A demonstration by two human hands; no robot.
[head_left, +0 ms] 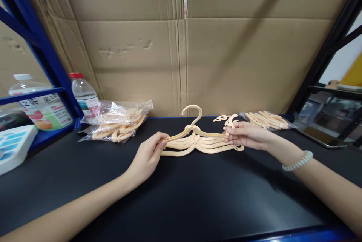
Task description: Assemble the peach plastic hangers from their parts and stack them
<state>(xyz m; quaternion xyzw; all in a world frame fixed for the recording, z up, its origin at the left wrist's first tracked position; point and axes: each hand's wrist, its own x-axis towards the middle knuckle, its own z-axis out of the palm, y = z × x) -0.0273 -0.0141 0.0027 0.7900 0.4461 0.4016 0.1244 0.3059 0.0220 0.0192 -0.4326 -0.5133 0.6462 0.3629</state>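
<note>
Black tabletop [181,196]: left hand [147,157] and right hand [246,135] cover hanger [195,133] tips.

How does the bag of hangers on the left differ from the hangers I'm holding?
The bagged hangers are wrapped in clear plastic; the held hangers are bare. The bagged ones lie untouched near the water bottle, while the held stack is gripped at its ends by the left hand and right hand. The bagged hangers lie jumbled; the held ones are aligned. Both are pale peach plastic.
</note>
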